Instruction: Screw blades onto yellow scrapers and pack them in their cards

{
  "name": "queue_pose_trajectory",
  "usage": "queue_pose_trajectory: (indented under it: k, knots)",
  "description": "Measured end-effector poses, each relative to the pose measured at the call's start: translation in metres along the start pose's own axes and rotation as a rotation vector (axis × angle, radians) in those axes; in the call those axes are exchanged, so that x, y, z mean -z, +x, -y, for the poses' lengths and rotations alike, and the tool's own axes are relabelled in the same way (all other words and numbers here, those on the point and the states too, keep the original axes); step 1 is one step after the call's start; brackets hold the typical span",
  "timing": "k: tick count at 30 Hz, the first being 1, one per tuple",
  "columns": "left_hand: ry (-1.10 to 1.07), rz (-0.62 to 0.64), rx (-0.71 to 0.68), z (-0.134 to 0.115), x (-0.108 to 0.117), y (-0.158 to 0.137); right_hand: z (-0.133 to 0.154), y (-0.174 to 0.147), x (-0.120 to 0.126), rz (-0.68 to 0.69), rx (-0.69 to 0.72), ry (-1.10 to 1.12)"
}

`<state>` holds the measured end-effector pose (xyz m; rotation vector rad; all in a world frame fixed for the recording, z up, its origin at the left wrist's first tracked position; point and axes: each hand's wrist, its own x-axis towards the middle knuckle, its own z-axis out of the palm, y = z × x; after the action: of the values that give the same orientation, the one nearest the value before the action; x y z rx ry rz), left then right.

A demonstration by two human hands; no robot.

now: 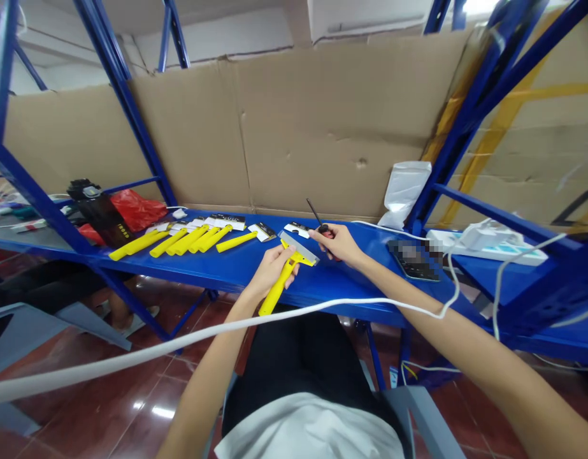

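My left hand (271, 271) is closed around a yellow-handled scraper (273, 296), its wide metal blade angled up and to the right. Just right of the blade, my right hand (342, 244) grips a screwdriver (315, 212) by its dark and red handle, the thin shaft pointing up and away from the scraper. Behind the blade lies a black-and-white card or blade cover (297, 229). To the left, several more yellow scrapers (191, 241) lie side by side with black-and-white covers at their heads. One scraper (236, 241) lies a little apart from that row.
A white cable (179, 344) crosses in front of my forearms. On the blue bench (217, 271) are a phone (413, 258), a power strip (489, 248), a white pouch (406, 191), a black bottle (100, 213) and a red plastic bag (138, 209). Cardboard (322, 127) walls the back.
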<state>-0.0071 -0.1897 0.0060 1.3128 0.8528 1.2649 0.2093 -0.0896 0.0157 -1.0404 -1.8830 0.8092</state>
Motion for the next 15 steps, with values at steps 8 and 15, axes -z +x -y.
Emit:
queue_pose_trajectory:
  k: [8,15]
  knots:
    - [-0.013,-0.026,-0.048,-0.002,0.001,-0.003,-0.042,0.061,0.040,-0.042,0.028,-0.586]
    - [0.021,-0.039,-0.015,0.001,0.001,0.000,-0.068,0.072,0.044,0.082,0.030,-0.746]
